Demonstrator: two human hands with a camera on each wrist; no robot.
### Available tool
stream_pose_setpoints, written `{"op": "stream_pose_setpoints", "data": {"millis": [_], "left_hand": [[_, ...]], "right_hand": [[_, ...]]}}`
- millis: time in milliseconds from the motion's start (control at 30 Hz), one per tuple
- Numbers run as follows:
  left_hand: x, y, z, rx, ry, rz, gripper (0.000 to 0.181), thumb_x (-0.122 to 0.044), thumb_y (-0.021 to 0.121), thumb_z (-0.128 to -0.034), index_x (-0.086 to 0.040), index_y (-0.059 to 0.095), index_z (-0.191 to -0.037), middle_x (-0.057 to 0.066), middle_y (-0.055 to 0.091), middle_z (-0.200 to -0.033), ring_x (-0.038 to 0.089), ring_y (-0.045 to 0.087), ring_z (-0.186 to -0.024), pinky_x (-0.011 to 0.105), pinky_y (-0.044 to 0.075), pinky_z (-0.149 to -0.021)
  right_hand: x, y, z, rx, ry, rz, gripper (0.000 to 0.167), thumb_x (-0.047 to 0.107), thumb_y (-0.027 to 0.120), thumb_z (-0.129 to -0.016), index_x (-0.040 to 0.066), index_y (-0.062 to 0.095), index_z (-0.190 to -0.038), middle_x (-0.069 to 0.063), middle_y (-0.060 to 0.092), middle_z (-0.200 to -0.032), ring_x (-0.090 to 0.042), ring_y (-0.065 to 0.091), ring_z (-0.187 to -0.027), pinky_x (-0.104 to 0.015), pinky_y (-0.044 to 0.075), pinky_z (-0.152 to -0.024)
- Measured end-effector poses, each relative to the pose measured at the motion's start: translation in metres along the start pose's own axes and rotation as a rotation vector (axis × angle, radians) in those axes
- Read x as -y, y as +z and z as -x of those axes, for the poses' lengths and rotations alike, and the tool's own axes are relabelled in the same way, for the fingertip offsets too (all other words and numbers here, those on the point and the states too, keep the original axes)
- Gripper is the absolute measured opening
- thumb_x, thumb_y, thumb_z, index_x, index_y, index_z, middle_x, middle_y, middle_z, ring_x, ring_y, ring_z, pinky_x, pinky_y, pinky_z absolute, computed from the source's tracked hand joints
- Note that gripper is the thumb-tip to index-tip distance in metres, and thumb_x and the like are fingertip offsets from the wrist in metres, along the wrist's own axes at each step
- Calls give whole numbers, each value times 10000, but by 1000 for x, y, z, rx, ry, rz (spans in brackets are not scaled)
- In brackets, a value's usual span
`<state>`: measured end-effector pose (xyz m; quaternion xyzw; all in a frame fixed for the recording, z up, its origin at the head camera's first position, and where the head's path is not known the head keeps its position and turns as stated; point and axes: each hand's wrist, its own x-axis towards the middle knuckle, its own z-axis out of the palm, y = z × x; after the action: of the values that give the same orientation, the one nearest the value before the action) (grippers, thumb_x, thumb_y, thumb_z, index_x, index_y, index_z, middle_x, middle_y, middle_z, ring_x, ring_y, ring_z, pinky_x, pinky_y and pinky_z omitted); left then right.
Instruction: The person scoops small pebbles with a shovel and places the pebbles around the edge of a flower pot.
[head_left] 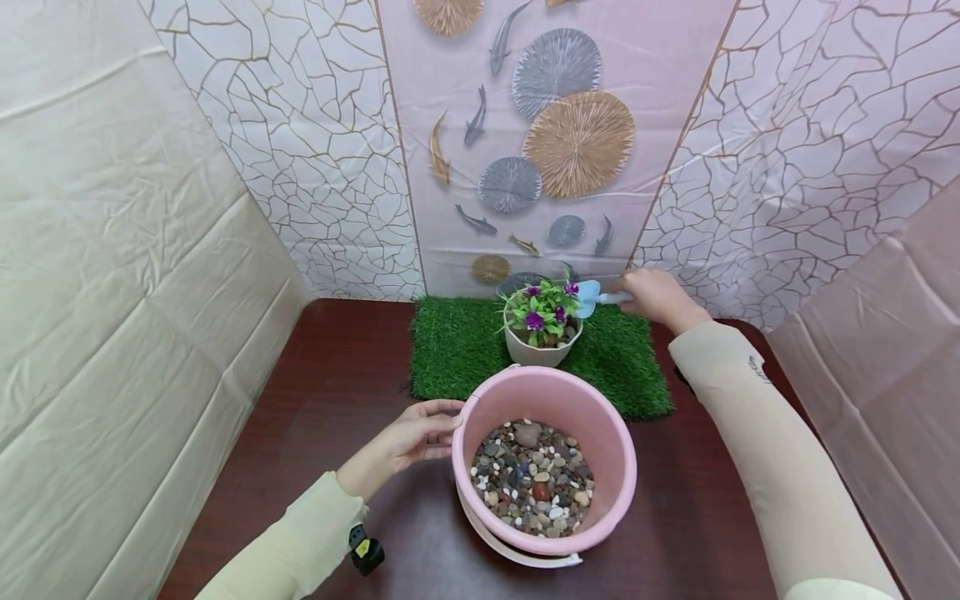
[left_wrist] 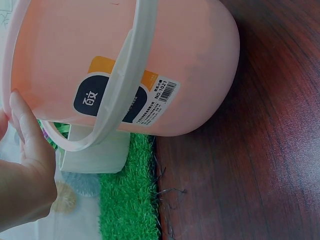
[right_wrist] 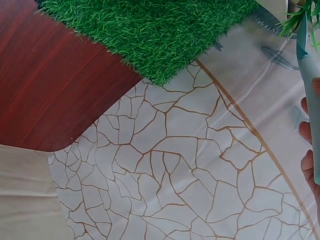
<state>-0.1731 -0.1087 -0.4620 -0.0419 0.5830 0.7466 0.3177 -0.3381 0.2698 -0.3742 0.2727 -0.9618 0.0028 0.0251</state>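
Pink bucket (head_left: 543, 396) stood on the table, near to the person and a little right of the middle. Behind everything hung a patterned cloth (head_left: 330, 108), white with golden crack lines at the sides and with fish and round leaves in the centre. The dark red wooden table (head_left: 352, 358) reached up to this cloth. At its far side lay a green grass mat (head_left: 457, 337). The bucket was upright just beside the near edge of this mat, and its pale carrying handle (head_left: 517, 557) was folded down toward the person. Beyond it, on the mat, stood a white pot (head_left: 536, 356) with a leafy plant (head_left: 550, 312).

The left hand (head_left: 420, 432) was at the left side of the bucket; its fingers were fairly straight, a little spread, and touched the rim. The right hand (head_left: 652, 296) was at the right of the pot, with its fingers closed around the handle of a light blue trowel (head_left: 588, 297). The trowel's blade was at the right edge of the pot, close to the plant; whether it touched them, I could not tell. The bucket carried a label (left_wrist: 142, 102) on its outer wall. Smallest were the purple flowers (head_left: 534, 321) of the plant and the many pebbles (head_left: 525, 479), which covered the bottom of the bucket in mixed colours. Some small stones (head_left: 564, 336) lay also inside the pot.
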Motion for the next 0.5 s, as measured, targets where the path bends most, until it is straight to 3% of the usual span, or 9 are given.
{"op": "stream_pose_setpoints", "data": {"millis": [267, 500], "left_hand": [[0, -1, 0, 0, 3, -2, 354, -49, 563, -900, -21, 524, -1251, -41, 687, -729, 54, 660, -656, 208, 587, -644], [0, 0, 0, 3, 6, 1, 322, -51, 565, -899, -46, 551, -1220, -43, 687, -721, 53, 660, -652, 205, 586, -640]], "right_hand": [[3, 3, 0, -107, -105, 97, 178, 4, 695, -747, 41, 724, -918, -123, 634, -819, -290, 602, -679, -451, 516, -582], [4, 5, 2, -184, -168, 175, 200, 0, 704, -743, 49, 727, -935, -125, 606, -810, -288, 583, -712, -416, 429, -540]]}}
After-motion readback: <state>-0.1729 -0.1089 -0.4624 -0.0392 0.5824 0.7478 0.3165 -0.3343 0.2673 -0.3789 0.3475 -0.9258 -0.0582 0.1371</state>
